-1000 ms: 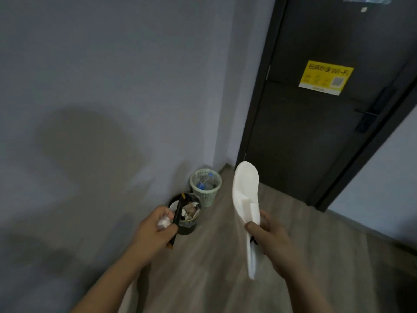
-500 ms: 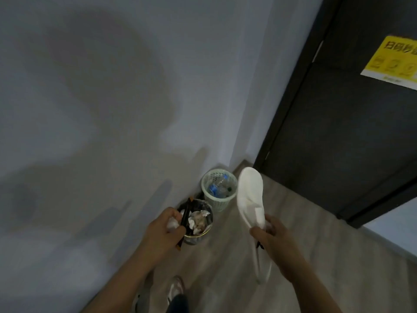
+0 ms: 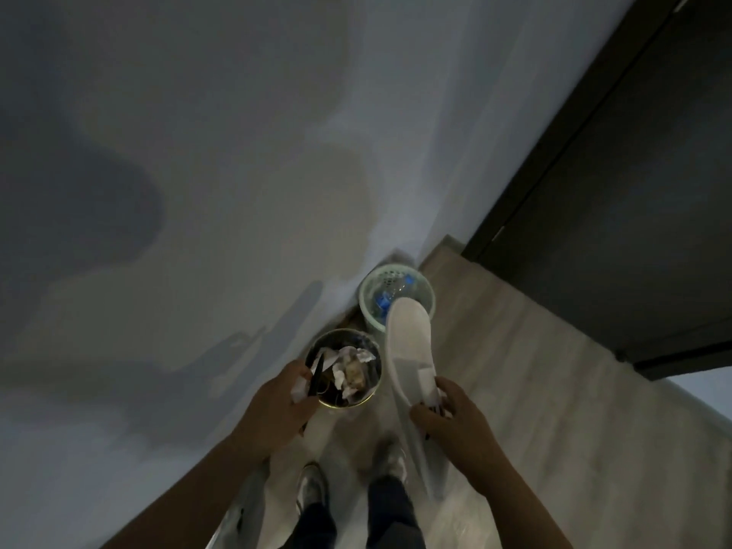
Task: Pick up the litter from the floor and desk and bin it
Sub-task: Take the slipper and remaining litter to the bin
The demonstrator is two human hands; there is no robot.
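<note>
litter: a white slipper (image 3: 410, 342) in the right hand (image 3: 455, 423), and a crumpled white scrap (image 3: 298, 391) and a thin dark stick (image 3: 318, 372) in the left hand (image 3: 277, 406). all of it is in the air and none is binned yet.
what changed: a second ago the two bins stood well ahead by the wall. now the view looks almost straight down on them, and the person's shoes (image 3: 313, 489) show just short of them. the door's yellow notice has gone out of view.
meaning for the task: the walk looks done, and i judge the drop to be the step in hand.
left grip: fingers curled round the scrap and stick, at the near rim of the dark bin (image 3: 378, 366), which already holds paper waste.
right grip: thumb and fingers clamped on the slipper near its middle.
slipper axis: the long axis runs away from the person, nearly straight up the picture. the rounded toe points at the pale green basket (image 3: 362, 303) and overlaps its rim in this view; whether they touch i cannot tell. the heel end trails down past the hand toward the floor (image 3: 534, 410).
risk: the slipper looks long against the basket mouth, so toe-first seems the safer entry.
</note>
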